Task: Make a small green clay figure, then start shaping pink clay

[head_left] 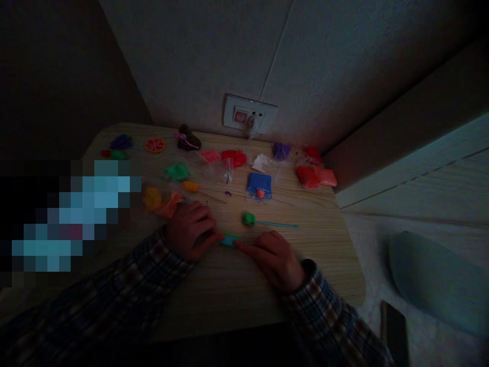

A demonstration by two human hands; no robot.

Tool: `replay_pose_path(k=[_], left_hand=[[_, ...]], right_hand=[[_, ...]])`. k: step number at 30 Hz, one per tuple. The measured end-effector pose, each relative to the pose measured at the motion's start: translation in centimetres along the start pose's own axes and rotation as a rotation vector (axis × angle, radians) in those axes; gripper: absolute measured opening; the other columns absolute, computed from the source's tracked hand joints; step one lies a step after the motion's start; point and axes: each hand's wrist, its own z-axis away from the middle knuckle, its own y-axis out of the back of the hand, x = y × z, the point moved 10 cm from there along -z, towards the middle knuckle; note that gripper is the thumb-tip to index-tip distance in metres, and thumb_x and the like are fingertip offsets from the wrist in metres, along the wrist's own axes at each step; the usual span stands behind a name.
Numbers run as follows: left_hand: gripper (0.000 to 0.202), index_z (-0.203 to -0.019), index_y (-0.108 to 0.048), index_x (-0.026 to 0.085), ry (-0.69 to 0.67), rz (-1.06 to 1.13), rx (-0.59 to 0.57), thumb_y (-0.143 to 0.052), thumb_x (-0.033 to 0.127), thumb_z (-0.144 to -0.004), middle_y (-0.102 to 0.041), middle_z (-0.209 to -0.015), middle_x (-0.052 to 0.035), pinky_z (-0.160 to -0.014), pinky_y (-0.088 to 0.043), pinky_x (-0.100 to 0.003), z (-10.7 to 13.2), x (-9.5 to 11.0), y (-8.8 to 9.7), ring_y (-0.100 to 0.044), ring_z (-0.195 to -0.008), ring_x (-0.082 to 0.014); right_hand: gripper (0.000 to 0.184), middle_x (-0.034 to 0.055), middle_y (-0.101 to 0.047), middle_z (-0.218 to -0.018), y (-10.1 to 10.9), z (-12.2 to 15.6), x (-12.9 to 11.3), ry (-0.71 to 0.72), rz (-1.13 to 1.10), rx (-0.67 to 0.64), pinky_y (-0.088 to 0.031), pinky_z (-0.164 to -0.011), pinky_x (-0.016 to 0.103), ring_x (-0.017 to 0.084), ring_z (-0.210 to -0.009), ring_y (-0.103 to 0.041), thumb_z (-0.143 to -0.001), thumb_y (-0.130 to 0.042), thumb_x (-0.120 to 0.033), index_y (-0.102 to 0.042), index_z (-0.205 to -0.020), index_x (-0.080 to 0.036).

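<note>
A small teal piece of modelling clay point(229, 240) lies on the wooden table point(229, 285) between my two hands. My left hand point(190, 230) is curled, its fingertips pinching the left end of the piece. My right hand point(274, 257) presses the right end with its extended forefinger, the other fingers folded. Just behind lies a green clay ball point(248, 219) beside a thin teal stick point(277, 225).
Several clay lumps and plastic bags lie across the back of the table: blue point(259, 183), red point(234, 157), green point(177, 172), orange point(168, 205), purple point(281, 150). A wall socket point(249, 114) sits behind. A pixelated area is at left. The scene is very dark.
</note>
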Motion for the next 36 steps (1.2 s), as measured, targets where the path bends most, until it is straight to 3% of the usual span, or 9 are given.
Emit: replay_pose_path(k=[9, 15, 21, 26, 31, 36], left_hand=[[0.027, -0.062, -0.057, 0.014, -0.006, 0.142, 0.035, -0.048, 0.026, -0.085, -0.053, -0.067, -0.0034, -0.062, -0.038, -0.027, -0.1, 0.0, 0.4, -0.046, -0.068, -0.0155], [0.028, -0.062, -0.059, 0.014, 0.013, 0.086, -0.012, -0.048, 0.028, -0.084, -0.054, -0.066, -0.0034, -0.064, -0.038, -0.028, -0.2, -0.2, -0.3, -0.047, -0.068, -0.0158], [0.031, -0.062, -0.058, 0.013, 0.013, 0.122, 0.047, -0.047, 0.028, -0.086, -0.054, -0.067, -0.0041, -0.062, -0.037, -0.027, -0.2, -0.2, 0.4, -0.046, -0.069, -0.0153], [0.033, -0.062, -0.060, 0.012, 0.018, 0.098, 0.025, -0.046, 0.028, -0.087, -0.054, -0.067, -0.0053, -0.064, -0.038, -0.030, -0.2, -0.4, -0.2, -0.046, -0.069, -0.0164], [0.035, -0.061, -0.059, 0.014, -0.037, 0.088, 0.107, -0.045, 0.032, -0.086, -0.053, -0.065, -0.0042, -0.060, -0.036, -0.029, -0.1, 0.1, 0.8, -0.045, -0.067, -0.0162], [0.035, -0.060, -0.061, 0.015, -0.036, 0.008, 0.071, -0.046, 0.034, -0.086, -0.054, -0.063, -0.0034, -0.062, -0.029, -0.032, 0.2, 0.2, 0.5, -0.046, -0.066, -0.0169]], right_hand=[[0.030, 0.0017, -0.054, -0.064, 0.4, -0.1, 0.1, -0.002, 0.030, 0.019, -0.042, -0.063, 0.030, 0.014, -0.063, -0.049, -0.091, -0.038, -0.013, -0.061, -0.110, -0.016], [0.033, 0.0024, -0.055, -0.065, -0.2, -0.2, 0.7, -0.033, 0.017, -0.024, -0.042, -0.063, 0.031, 0.014, -0.064, -0.050, -0.093, -0.032, -0.018, -0.062, -0.109, -0.018], [0.032, 0.0028, -0.056, -0.066, 0.4, -0.3, 0.7, -0.052, -0.004, 0.025, -0.042, -0.064, 0.030, 0.014, -0.065, -0.051, -0.093, -0.034, -0.017, -0.061, -0.110, -0.015], [0.032, 0.0031, -0.057, -0.067, 0.0, -0.2, 1.2, -0.095, -0.019, -0.002, -0.043, -0.064, 0.031, 0.015, -0.066, -0.051, -0.093, -0.035, -0.018, -0.061, -0.110, -0.018], [0.031, 0.0027, -0.056, -0.066, 0.1, -0.1, 0.5, -0.035, -0.003, 0.009, -0.042, -0.065, 0.032, 0.015, -0.065, -0.050, -0.092, -0.037, -0.015, -0.061, -0.110, -0.017], [0.033, 0.0023, -0.054, -0.064, -0.1, 0.0, 0.5, -0.039, -0.005, -0.018, -0.041, -0.066, 0.032, 0.014, -0.064, -0.049, -0.093, -0.033, -0.017, -0.062, -0.109, -0.017]])
